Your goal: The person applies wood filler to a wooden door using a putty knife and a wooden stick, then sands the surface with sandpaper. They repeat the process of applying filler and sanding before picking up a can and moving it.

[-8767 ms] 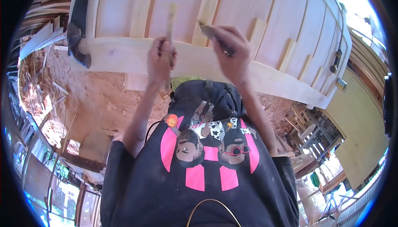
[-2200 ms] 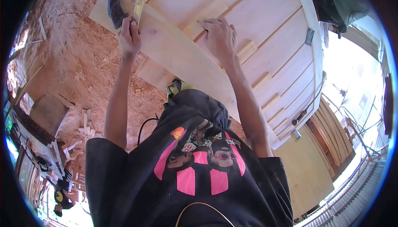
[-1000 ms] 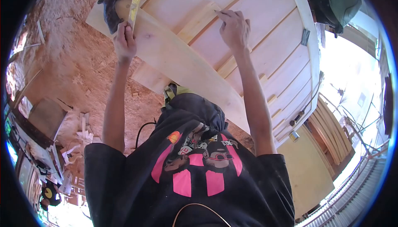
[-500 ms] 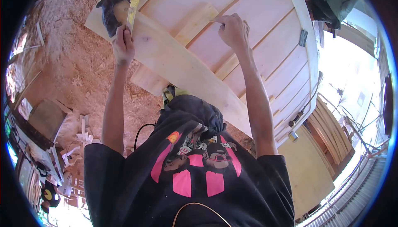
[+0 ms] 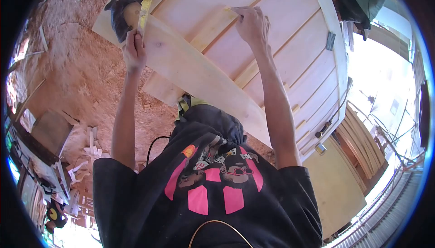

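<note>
My left hand (image 5: pixel 134 54) is closed around a narrow strip (image 5: pixel 144 13) with yellow patches, held upright above a broad pale plank (image 5: pixel 156 44). My right hand (image 5: pixel 253 25) is pinched on a thin, flat piece (image 5: pixel 234 10) pointing left. Its tip meets or hovers over the yellowish end of a wooden batten (image 5: pixel 213 28) on a large pale panel (image 5: pixel 281 35); contact is hard to tell. What exactly the thin piece is, I cannot make out.
A dark, fabric-like shape (image 5: pixel 121 17) lies by the plank's left end. Wood shavings (image 5: pixel 86 71) cover the floor at left. A cord (image 5: pixel 337 116) hangs along the panel's right edge. Stacked boards (image 5: pixel 362 144) stand at lower right.
My right hand has shifted slightly up and left, bringing the thin piece to the batten's end. The left hand and its strip have barely moved.
</note>
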`<action>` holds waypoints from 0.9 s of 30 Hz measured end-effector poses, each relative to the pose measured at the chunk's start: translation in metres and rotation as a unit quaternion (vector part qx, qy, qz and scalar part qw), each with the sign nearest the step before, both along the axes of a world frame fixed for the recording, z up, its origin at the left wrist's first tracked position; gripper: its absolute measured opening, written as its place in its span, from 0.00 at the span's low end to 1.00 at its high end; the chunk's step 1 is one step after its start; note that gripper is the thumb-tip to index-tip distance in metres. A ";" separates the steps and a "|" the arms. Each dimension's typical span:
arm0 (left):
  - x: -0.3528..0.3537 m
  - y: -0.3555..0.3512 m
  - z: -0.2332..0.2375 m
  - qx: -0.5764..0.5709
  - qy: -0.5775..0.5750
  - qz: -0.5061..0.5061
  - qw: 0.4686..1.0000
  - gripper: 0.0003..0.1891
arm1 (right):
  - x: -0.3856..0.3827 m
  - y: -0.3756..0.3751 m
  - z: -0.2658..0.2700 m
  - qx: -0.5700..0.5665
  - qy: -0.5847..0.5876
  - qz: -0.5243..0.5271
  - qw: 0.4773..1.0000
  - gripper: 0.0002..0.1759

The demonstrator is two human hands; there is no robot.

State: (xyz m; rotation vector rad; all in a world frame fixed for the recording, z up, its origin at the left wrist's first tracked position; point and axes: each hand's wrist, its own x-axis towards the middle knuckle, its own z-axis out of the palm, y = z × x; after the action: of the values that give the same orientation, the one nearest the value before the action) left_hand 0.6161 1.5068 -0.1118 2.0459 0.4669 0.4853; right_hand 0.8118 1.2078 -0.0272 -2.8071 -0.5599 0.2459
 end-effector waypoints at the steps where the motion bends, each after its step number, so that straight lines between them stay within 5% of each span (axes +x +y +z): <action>1: 0.000 0.000 0.000 0.001 0.000 -0.002 1.000 0.10 | 0.000 0.002 -0.005 0.001 0.000 -0.002 1.000 0.20; 9: 0.000 -0.001 0.002 0.000 0.007 0.014 1.000 0.12 | 0.004 0.007 0.015 -0.083 0.063 0.001 0.995 0.22; 13: -0.001 -0.001 -0.003 -0.027 0.009 0.010 1.000 0.12 | -0.002 0.014 -0.001 -0.021 0.020 0.019 0.999 0.19; 17: -0.001 0.002 -0.010 -0.009 0.012 0.011 1.000 0.12 | -0.033 0.025 -0.023 -0.085 0.132 0.017 0.987 0.21; 19: -0.007 0.008 -0.018 -0.008 0.003 -0.004 1.000 0.13 | -0.077 0.016 -0.023 0.004 -0.046 0.087 0.995 0.09; 21: -0.006 0.015 -0.027 0.053 -0.002 -0.011 0.999 0.13 | -0.090 0.018 -0.006 -0.067 0.147 0.113 0.980 0.12; 22: -0.004 0.014 -0.027 0.069 -0.031 -0.012 0.997 0.14 | -0.099 0.014 0.003 -0.061 0.134 0.083 0.986 0.12; 25: 0.001 0.011 -0.020 0.044 -0.053 -0.022 0.997 0.14 | -0.125 0.001 0.021 0.115 0.190 -0.009 0.975 0.19; 27: -0.002 0.027 -0.042 0.069 -0.004 -0.020 0.997 0.14 | -0.140 -0.004 0.026 0.307 0.223 -0.095 0.920 0.24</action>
State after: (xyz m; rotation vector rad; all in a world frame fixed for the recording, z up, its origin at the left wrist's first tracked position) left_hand 0.6144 1.5342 -0.1542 2.1805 0.3969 0.5127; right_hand 0.6714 1.2033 -0.0008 -2.0805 -0.2010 0.5429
